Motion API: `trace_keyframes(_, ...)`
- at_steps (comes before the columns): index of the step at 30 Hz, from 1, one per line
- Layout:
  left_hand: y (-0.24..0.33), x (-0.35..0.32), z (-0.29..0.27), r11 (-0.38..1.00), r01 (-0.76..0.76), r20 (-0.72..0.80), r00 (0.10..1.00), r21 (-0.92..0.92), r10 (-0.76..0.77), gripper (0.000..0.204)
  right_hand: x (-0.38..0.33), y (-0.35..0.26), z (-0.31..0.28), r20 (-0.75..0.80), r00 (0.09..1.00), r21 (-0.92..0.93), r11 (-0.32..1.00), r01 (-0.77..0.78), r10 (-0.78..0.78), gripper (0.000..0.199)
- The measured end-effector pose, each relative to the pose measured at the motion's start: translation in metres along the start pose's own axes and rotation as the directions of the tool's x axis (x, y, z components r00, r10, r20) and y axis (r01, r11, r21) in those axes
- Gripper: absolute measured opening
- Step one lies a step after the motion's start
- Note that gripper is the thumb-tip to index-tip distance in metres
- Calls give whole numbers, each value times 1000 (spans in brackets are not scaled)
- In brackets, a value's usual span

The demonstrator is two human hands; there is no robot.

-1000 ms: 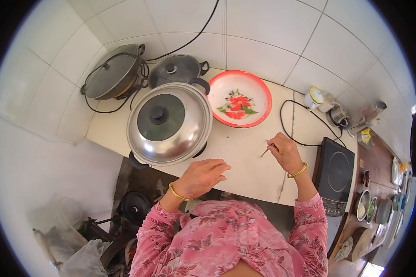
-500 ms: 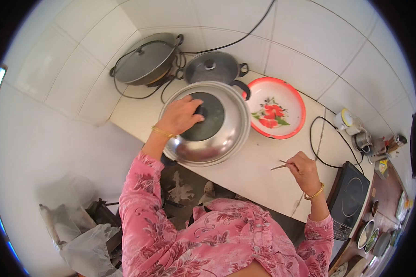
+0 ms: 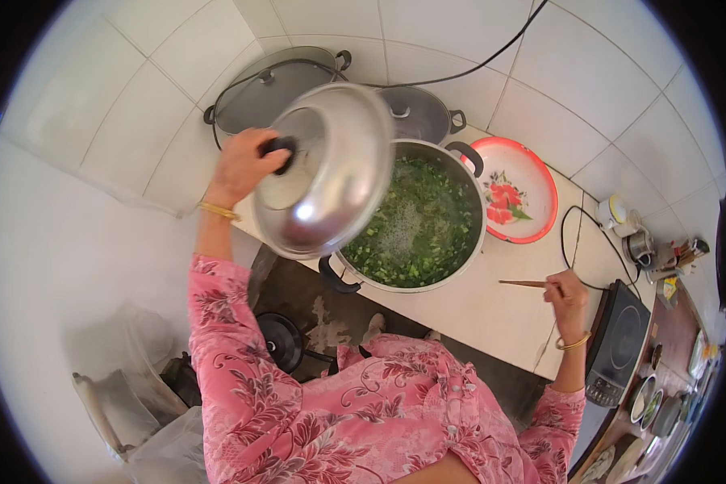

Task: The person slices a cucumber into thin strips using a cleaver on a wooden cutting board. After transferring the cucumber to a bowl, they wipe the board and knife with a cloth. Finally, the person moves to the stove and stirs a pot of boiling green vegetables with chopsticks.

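Note:
My left hand [image 3: 240,165] grips the black knob of a domed steel lid [image 3: 343,177]. The lid is raised and tilted to the left of a large pot [image 3: 481,234], overlapping part of its left rim. Inside the pot, chopped leafy greens [image 3: 419,238] float in liquid with pale foam in the middle. My right hand [image 3: 569,298] is closed around thin brown chopsticks [image 3: 524,283], which point left, right of the pot and apart from it. Where one stick ends and the other begins is hard to make out.
A white basin with a red rim [image 3: 546,206] stands right of the pot. Behind are a covered electric pan [image 3: 258,101] and a second dark lidded pan [image 3: 427,113]. An induction cooker [image 3: 621,335] and its black cable lie at the right. Plastic bags [image 3: 165,452] hang low left.
My left hand has lifted the lid off the pot and moved it left, uncovering the greens. My right hand, still holding the chopsticks, appears slightly farther right as the whole view has shifted.

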State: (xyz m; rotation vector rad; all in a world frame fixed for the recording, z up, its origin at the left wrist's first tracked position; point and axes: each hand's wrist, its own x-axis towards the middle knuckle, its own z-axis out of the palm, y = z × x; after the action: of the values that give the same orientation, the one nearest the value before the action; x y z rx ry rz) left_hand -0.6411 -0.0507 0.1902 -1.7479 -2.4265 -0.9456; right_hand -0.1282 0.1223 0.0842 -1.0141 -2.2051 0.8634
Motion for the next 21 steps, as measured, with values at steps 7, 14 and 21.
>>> trace_keyframes(7, -198, -92, 35, 884, 216, 116, 951, 414, -287, 28, -10, -28, -66, -376, 908, 330, 942, -57, 187, 8)
trace_keyframes(14, -262, -139, 107, 882, 301, 100, 928, 363, -358, 28, 24, -118, -19, -352, 934, 486, 864, 128, 59, 10)
trace_keyframes(21, -269, -123, 128, 882, 295, 166, 912, 368, -374, 30, 59, -168, 75, 161, 974, 491, 869, 60, -159, 5)
